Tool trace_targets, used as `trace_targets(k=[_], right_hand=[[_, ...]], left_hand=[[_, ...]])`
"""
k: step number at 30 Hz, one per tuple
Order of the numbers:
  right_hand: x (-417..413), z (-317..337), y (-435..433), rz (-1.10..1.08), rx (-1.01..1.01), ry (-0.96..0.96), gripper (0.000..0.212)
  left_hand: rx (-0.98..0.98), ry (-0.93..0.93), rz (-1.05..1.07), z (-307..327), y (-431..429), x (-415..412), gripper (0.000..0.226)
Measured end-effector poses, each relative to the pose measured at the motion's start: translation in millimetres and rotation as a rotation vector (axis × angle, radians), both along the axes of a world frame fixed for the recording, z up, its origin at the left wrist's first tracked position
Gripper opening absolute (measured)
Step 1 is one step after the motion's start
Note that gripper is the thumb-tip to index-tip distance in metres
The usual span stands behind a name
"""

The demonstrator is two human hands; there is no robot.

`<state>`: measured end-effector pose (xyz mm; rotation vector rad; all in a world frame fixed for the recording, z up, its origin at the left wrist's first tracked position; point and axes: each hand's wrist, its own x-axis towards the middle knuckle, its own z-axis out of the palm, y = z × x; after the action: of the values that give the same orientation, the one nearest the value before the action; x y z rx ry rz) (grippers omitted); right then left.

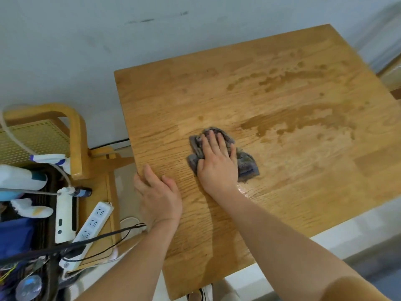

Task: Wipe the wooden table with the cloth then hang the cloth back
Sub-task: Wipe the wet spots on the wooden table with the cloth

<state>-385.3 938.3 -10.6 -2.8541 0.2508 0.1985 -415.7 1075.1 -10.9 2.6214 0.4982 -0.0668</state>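
The grey-blue cloth (247, 167) lies bunched near the middle of the wooden worktop (293, 203), a little toward its left half. The right hand (217, 161) lies flat on top of it, palm down, fingers straight and slightly spread, pressing it against the wood rather than clutching it. Folds of the cloth stick out beyond the fingertips and on the hand's right side.

Just beyond the cloth and to its right is a dark wet patch (301, 120), with a second scatter of damp blotches (282, 78) nearer the far edge. A thin sheen of moisture shows beside the right wrist.

The left hand (158, 196) is at the worktop's left edge, well apart from the cloth. Its outer fingers seem to bend down over the edge and hold it, though the blur makes this hard to confirm.

Left of the worktop stands a wooden chair (77, 135) with a woven back panel. Near it are a white power strip (95, 222) with a black cable (112, 233) crossing it and a white spray bottle (51, 159). A pale wall (65, 51) rises behind everything.
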Motion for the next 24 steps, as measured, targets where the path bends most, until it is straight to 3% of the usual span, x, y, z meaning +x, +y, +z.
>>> trace_targets(k=[5, 8, 11, 15, 19, 21, 24], right_hand=[[-49.4, 3.4, -33.8, 0.422, 0.062, 0.014, 0.061], [-22.8, 6.4, -68.5, 0.223, 0.02, 0.022, 0.061], [29.4, 4.1, -38.3, 0.046, -0.003, 0.025, 0.059], [7.7, 1.2, 21.6, 0.478, 0.052, 0.001, 0.06], [-27.6, 2.1, -31.4, 0.669, 0.071, -0.001, 0.063], [-7.6, -0.7, -59.0, 0.571, 0.025, 0.0, 0.064], [44.0, -0.1, -41.6, 0.218, -0.023, -0.018, 0.059]], left_hand=[[-0.001, 0.028, 0.013, 6.4, 0.5, -4.0, 0.048], [-0.005, 0.02, 0.014, 6.5, 1.2, 0.2, 0.048], [-0.001, 0.02, 0.03, 3.9, 0.0, 3.2, 0.048], [0.003, 0.011, 0.051, 5.5, -2.2, -2.5, 0.048], [-0.002, 0.019, 0.027, 5.2, 0.5, -0.5, 0.048], [0.001, 0.043, 0.041, 4.8, 1.6, 1.8, 0.049], [0.003, 0.056, 0.049, 6.8, 0.1, 3.8, 0.05]])
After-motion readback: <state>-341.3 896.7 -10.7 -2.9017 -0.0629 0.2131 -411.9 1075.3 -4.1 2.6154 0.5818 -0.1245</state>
